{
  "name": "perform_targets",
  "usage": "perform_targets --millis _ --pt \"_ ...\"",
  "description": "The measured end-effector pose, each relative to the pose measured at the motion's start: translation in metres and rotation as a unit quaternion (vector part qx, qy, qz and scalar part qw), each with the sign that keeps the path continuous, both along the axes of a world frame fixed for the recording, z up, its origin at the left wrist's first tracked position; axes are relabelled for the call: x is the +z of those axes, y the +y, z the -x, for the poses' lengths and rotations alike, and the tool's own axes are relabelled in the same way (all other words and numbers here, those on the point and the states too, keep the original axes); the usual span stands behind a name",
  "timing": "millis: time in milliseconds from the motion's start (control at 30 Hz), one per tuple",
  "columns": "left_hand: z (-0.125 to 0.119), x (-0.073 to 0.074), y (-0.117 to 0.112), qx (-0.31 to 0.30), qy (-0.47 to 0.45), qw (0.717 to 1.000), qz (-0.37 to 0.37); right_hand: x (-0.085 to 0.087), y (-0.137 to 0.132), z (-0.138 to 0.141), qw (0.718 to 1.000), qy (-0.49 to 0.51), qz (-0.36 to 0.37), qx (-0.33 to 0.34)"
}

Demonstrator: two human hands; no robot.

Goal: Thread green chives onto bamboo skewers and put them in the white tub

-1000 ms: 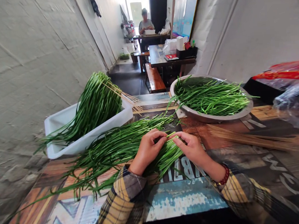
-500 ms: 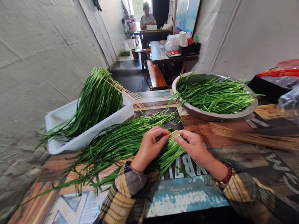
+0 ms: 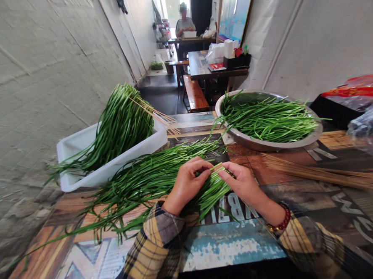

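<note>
1. Green stalks (image 3: 118, 127) hang bunched on thin sticks (image 3: 164, 119) in a white tray (image 3: 75, 147), leaf tips trailing over its left end.
2. More stalks lie in a loose pile (image 3: 144, 175) on the table (image 3: 231, 250), just beside the tray.
3. The left hand (image 3: 186, 183) pinches pale stalk ends (image 3: 216, 166), thumb and forefinger nearly closed.
4. The right hand (image 3: 242, 182) pinches there too, its fingers almost together.
5. A metal basin (image 3: 277, 145) holds further stalks; loose skewers (image 3: 318, 172) lie just in front.

Left forearm (image 3: 154, 246) angled in from seven o'clock, left hand (image 3: 186, 180) knuckles-up, pinching; right forearm (image 3: 305, 229) from four o'clock, right hand (image 3: 244, 182) pinching, fingertips (image 3: 226, 167) near the left's
</note>
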State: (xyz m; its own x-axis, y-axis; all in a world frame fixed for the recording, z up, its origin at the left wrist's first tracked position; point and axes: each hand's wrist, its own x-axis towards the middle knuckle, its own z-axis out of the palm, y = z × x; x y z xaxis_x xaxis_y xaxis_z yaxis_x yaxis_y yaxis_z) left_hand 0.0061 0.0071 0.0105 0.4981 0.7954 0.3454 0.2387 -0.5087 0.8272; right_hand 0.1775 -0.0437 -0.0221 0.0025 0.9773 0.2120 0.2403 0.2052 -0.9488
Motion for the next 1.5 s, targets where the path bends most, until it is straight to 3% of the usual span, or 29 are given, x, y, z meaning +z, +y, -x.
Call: perform_targets --millis 1033,1300,1500 --pt "-0.0005 0.0006 -0.0017 -0.007 0.017 1.0 0.008 -0.0064 -0.0018 0.0017 1.0 0.005 0.009 -0.015" --pt "0.002 0.0023 -0.001 -0.06 0.036 0.997 0.019 -0.0047 0.0001 0.0031 0.997 -0.05 -0.025 -0.058" --pt "0.0018 0.0051 -0.0024 -0.02 0.077 0.996 0.032 0.0019 0.0027 -0.0009 0.999 -0.038 -0.029 -0.017"
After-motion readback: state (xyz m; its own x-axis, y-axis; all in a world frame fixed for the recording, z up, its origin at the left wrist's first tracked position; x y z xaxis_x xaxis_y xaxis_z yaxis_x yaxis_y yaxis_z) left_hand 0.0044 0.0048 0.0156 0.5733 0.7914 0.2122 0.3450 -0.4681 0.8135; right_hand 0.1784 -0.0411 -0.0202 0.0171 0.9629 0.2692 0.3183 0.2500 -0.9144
